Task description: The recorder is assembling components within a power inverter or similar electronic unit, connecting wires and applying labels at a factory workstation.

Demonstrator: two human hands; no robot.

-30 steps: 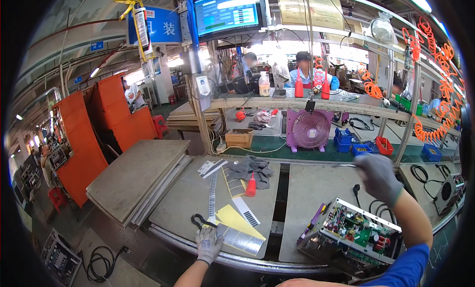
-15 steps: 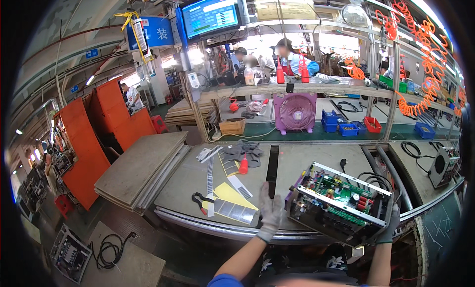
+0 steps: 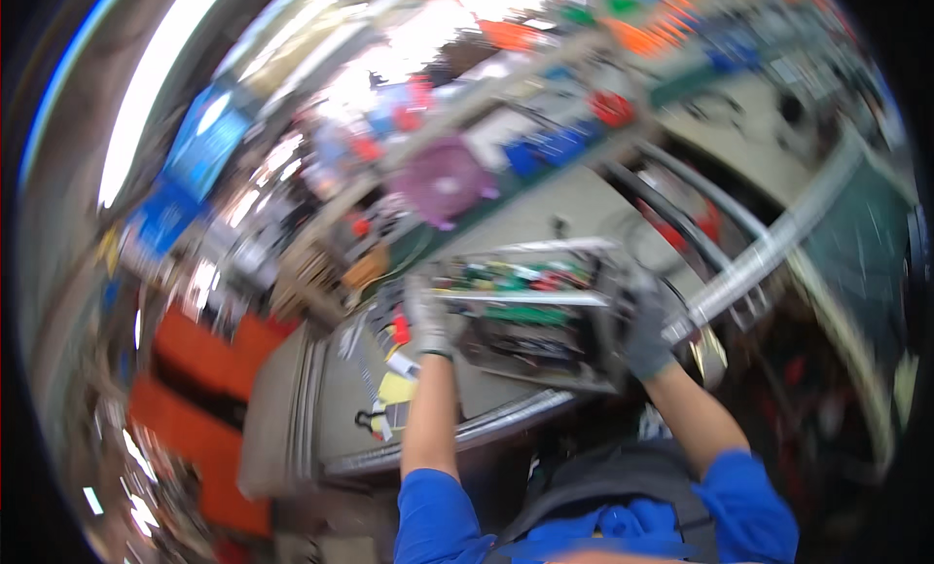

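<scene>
An open metal chassis (image 3: 535, 335) with green circuit boards and pale rails along its top sits between my two gloved hands over the bench. My left hand (image 3: 426, 316), in a light grey glove, grips its left end. At the opposite end my right hand (image 3: 644, 326) is closed on the side panel, in a darker-looking glove with a green cuff. Motion blur hides the exact finger positions. Left of my left hand lie a red bottle (image 3: 401, 328), a yellow sheet (image 3: 395, 387) and a black looped tool (image 3: 366, 420).
Behind the bench stand a purple fan (image 3: 443, 182), blue bins (image 3: 550, 147) and a red bin (image 3: 611, 108). Stacked boards (image 3: 277, 413) lie at the left, near orange panels (image 3: 185, 369). Metal rollers (image 3: 700, 209) cross the gap on the right.
The view has tilted and blurred. My left hand has gone from beside the chassis, held upright, to its left end. My right hand stays at the right end, and the chassis is turned more side-on.
</scene>
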